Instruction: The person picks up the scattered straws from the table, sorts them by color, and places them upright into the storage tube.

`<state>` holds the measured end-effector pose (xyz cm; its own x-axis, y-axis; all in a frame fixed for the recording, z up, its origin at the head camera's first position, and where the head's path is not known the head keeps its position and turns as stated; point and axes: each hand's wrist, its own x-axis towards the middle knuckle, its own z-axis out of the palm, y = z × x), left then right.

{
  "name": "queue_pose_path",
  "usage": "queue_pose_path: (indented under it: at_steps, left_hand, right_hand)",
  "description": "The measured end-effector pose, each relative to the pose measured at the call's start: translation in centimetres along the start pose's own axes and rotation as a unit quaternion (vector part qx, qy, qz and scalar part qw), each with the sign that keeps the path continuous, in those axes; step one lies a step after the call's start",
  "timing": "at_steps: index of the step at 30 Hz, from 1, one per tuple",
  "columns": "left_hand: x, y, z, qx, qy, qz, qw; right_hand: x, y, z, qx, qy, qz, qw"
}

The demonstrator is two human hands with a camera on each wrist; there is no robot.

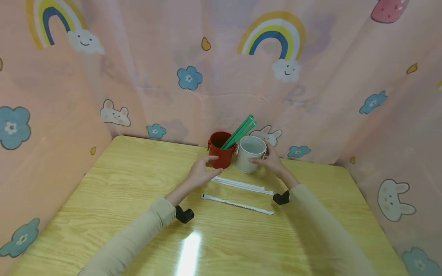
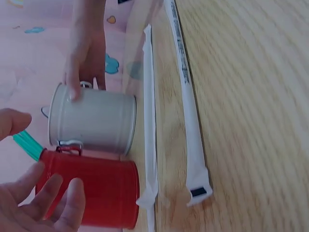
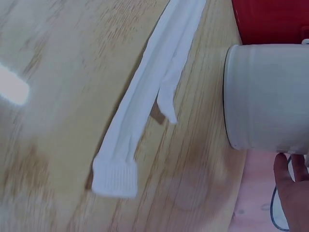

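My left hand [image 1: 202, 172] is held in front of the red bucket [image 1: 222, 158], fingers spread and thumb apart, gripping nothing. In the left wrist view its fingertips [image 2: 75, 193] overlap the bucket's wall; whether they touch it I cannot tell. Green slim sticks [image 1: 241, 132] lean out of that bucket. Close beside it on the right stands a white bucket [image 1: 246, 161], upright. My right hand [image 1: 274, 163] holds this one at its right side, thumb on the front wall and fingers round behind, partly hidden. No contents show inside the white bucket.
Slim white paper-wrapped sticks [image 1: 238, 184] lie together before the buckets. Nearer me is a single wrapped stick [image 1: 238, 204] with dark print. All rest on a wooden table [image 1: 138, 168]. A patterned pink curtain [image 1: 221, 96] hangs right behind the buckets.
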<state>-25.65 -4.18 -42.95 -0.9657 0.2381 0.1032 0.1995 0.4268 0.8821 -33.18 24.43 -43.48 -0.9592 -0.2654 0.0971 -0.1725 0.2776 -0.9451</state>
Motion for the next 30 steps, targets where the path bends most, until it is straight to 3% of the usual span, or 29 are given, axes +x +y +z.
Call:
queue_pose_path:
  at_steps: [5,10,14,20,25,30]
  left_hand:
    - [-0.4,0.5,0.6,0.016,-0.075,0.034,0.9965]
    - [-0.5,0.6,1.3,0.028,-0.143,0.057,0.9877]
    - [-0.6,0.5,2.1,0.043,-0.195,0.065,0.9777]
    - [-1.2,0.1,3.8,0.132,-0.256,0.057,0.9558]
    - [-1.8,0.2,4.8,0.212,-0.272,0.048,0.9373]
    - [-2.1,0.6,5.3,0.252,-0.25,0.029,0.9344]
  right_hand:
    - [0.7,1.6,0.5,-0.015,0.019,-0.017,0.9996]
    - [1.0,2.0,0.9,-0.044,0.032,-0.02,0.9983]
    - [1.1,2.0,0.8,-0.049,0.033,-0.022,0.998]
    - [0.7,2.1,0.3,-0.035,0.026,-0.035,0.9984]
    - [0.7,2.5,0.2,-0.048,0.03,-0.047,0.9973]
    - [1.0,3.0,0.1,-0.069,0.032,-0.066,0.9949]
